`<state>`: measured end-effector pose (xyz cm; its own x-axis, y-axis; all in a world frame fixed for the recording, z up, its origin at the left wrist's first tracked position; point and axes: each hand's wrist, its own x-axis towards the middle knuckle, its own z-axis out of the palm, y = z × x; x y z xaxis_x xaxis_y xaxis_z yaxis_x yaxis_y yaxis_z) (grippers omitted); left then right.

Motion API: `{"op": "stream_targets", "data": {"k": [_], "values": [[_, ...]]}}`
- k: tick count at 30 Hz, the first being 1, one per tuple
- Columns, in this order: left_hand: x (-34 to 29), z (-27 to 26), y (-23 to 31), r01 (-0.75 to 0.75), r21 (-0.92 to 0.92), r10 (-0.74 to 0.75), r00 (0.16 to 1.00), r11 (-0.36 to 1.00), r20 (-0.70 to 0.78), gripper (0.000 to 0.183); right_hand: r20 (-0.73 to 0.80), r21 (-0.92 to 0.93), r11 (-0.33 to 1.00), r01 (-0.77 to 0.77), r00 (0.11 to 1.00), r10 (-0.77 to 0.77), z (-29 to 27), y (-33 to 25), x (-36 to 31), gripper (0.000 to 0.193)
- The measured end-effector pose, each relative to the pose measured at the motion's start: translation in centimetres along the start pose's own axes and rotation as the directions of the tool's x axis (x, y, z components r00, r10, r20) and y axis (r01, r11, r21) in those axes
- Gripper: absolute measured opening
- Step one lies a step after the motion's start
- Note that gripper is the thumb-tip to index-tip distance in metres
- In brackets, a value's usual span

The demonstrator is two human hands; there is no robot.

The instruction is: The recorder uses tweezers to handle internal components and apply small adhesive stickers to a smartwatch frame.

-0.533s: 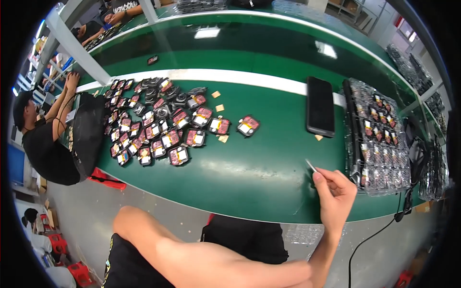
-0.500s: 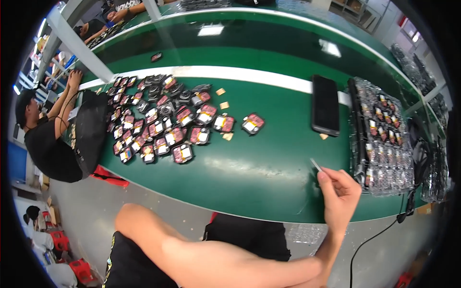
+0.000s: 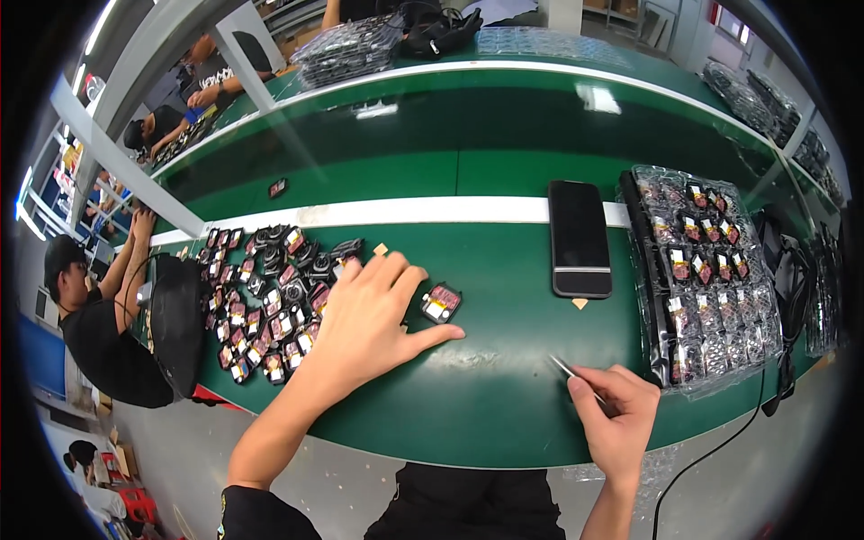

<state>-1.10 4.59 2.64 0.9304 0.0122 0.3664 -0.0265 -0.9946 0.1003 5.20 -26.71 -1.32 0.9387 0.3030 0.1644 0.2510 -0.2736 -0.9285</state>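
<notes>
On the green desk (image 3: 468, 405), the left hand (image 3: 364, 315) lies spread flat, fingers reaching over a heap of small parts (image 3: 265, 297), one part (image 3: 440, 303) just right of it. The right hand (image 3: 616, 423), near, pinches what looks like tweezers (image 3: 576, 378). A phone (image 3: 579, 237) lies farther off.

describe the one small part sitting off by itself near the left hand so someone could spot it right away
On the green bench, start at the black phone lying across the white stripe and look left and slightly down. There a small dark part with a red and white face lies between the left hand's index fingertip and thumb, alone, while its neighbours crowd together in a heap.
</notes>
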Motion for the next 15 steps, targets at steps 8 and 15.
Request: {"op": "stream_targets", "data": {"k": [8,15], "values": [[-0.3,0.3,3.2,-0.075,-0.461,0.229,0.930,0.884,0.289,0.053,0.025,0.012,0.999,0.051,0.998,-0.052,-0.2,-0.6,0.3,0.016],[-0.8,2.1,3.6,-0.053,-0.542,0.218,0.945,0.839,0.245,0.060,0.045,0.026,0.996,0.084,0.995,-0.085,-0.4,-0.5,0.7,0.018]]}}
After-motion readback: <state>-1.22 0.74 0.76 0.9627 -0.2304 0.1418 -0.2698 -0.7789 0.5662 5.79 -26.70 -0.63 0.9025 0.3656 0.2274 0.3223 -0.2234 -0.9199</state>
